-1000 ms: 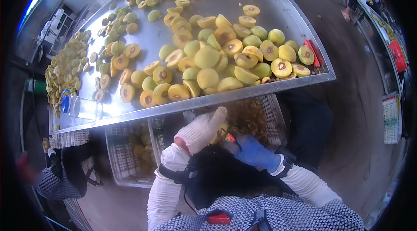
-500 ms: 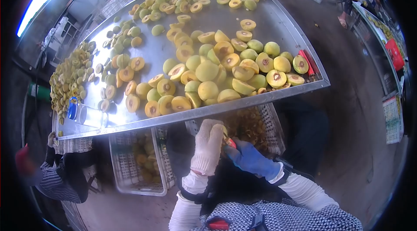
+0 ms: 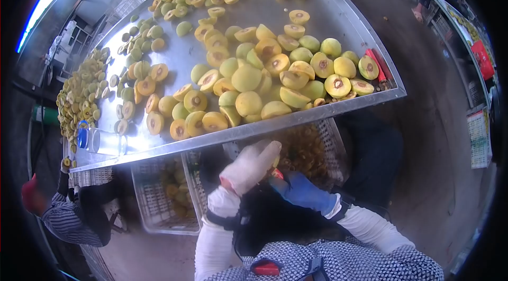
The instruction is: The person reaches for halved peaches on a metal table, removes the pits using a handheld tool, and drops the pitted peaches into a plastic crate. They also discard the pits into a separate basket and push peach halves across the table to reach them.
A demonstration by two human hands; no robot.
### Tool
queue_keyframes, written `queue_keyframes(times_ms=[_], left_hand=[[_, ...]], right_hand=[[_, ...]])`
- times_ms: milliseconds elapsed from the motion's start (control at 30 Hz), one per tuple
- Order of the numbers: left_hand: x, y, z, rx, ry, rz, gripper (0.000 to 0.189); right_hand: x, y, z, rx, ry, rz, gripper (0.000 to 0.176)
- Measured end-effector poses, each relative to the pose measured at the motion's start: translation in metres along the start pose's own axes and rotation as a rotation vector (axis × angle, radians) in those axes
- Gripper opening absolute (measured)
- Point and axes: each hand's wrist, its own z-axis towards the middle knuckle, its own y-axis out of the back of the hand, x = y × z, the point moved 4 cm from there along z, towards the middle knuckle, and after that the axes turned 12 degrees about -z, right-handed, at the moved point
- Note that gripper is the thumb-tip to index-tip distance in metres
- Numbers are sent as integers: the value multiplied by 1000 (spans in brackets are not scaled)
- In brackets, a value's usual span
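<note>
Below the near edge of the metal desk [image 3: 346, 22], a piece of yellow-green stone fruit [image 3: 275, 162] is held between the two hands. It appears to be pinched by the white-gloved left hand [image 3: 253, 166], while a red-handled tool [image 3: 277, 173] is grasped by the blue-gloved right hand [image 3: 304, 191]. The fruit may be judged light and fairly firm, its flesh easily bruised and any cut face likely to be slippery; it is best taken around the rounded skin, clear of the tool. Many fruit halves [image 3: 247, 78] are spread over the desk, cut faces turned various ways.

Most of the held piece is covered by the left glove, which is blurred, so the exact grip cannot be made out. The tool's working end is hidden, and whether the fruit is touched by it cannot be told. The crate [image 3: 333, 141] beneath is partly covered by the desk, and its brownish contents [image 3: 304, 155] are indistinct.
</note>
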Motion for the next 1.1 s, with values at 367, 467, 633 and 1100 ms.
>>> queue_keyframes(times_ms=[367,467,633,1100], left_hand=[[-6,-16,-20,-270,-38,-542,30],[-5,-12,-16,121,65,-554,39],[-12,-23,-20,-135,11,-801,29],[-40,-15,-22,30,98,-572,23]], right_hand=[[29,18,-10,413,-317,491,47],[26,3,-25,531,-398,684,50],[17,-10,-32,493,-381,942,51],[46,-21,-33,630,-362,1280,50]])
